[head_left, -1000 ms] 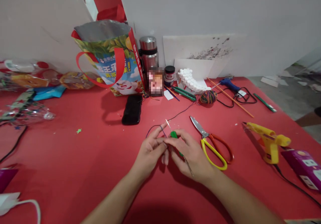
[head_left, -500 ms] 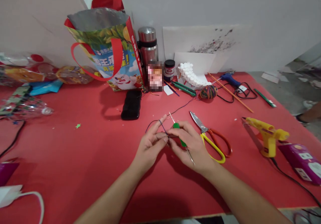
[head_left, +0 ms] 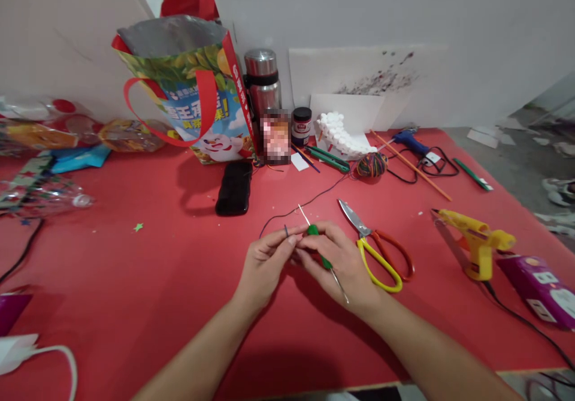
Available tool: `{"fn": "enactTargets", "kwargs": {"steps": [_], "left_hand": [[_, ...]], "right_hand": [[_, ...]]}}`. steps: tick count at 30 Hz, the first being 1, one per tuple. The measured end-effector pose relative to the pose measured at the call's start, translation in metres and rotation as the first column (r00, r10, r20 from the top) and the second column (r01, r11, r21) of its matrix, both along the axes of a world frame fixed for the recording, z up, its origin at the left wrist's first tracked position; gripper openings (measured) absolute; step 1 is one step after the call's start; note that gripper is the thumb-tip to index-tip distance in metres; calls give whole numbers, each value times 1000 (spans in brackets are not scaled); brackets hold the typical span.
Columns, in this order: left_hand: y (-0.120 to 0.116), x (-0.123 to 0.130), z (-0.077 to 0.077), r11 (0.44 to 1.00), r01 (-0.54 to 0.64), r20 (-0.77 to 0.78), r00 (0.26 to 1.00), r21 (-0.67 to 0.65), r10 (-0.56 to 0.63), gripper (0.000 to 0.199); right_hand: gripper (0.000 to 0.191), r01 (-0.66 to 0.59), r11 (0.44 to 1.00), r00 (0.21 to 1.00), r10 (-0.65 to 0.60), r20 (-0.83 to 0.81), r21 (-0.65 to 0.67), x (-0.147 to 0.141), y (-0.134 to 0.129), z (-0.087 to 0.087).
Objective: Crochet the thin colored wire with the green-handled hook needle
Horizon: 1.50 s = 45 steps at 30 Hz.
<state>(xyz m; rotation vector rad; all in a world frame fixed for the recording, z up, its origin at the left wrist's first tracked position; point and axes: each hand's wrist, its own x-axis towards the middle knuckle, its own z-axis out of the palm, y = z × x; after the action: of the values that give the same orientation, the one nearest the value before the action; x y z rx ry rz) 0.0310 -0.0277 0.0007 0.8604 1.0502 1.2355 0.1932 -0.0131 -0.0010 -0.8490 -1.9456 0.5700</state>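
A crochet hook with a green grip (head_left: 326, 263) and a thin metal shaft at each end lies across the fingers of my right hand (head_left: 344, 260). Its pale upper tip points away from me, toward the back of the table. The fingers of my left hand (head_left: 268, 263) are closed on dark yarn (head_left: 286, 231), a bit of which crosses the index finger. Both hands' fingertips meet, hiding whatever is pinched there. From the left hand a strand (head_left: 309, 200) curves back to a multicoloured yarn ball (head_left: 372, 165).
Scissors (head_left: 377, 245) lie just right of my right hand. Farther right are a yellow glue gun (head_left: 480, 239) and a purple packet (head_left: 536, 290). A black phone (head_left: 234, 188), a printed bag (head_left: 188, 89), a steel flask (head_left: 263, 83) and a dark jar (head_left: 301, 126) stand or lie behind.
My left index finger has come down from its raised position toward the other fingers, and the yarn stretched from it has shortened. The crochet hook stays in my right hand.
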Motion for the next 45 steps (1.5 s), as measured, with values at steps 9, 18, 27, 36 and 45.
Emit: {"fn": "enactTargets", "kwargs": {"steps": [9,18,27,36,45], "left_hand": [[-3,-2,11,994,94,-93,992,52,-89,34],[1,-15,3,786,307,-477,878,536,-17,53],[1,-15,4,788,307,-511,860,534,11,55],[-4,-14,4,943,297,-185,945,147,-269,55],[-5,-22,3,840,302,-439,895,451,-85,40]], "right_hand": [[13,96,995,994,-98,-57,-35,4,1,4],[11,60,991,982,-80,-171,-120,6,2,7],[13,60,984,966,-98,-238,-165,4,0,10],[13,44,980,973,-87,-215,-195,5,1,8],[15,-18,992,978,-8,-208,-121,3,2,7]]}}
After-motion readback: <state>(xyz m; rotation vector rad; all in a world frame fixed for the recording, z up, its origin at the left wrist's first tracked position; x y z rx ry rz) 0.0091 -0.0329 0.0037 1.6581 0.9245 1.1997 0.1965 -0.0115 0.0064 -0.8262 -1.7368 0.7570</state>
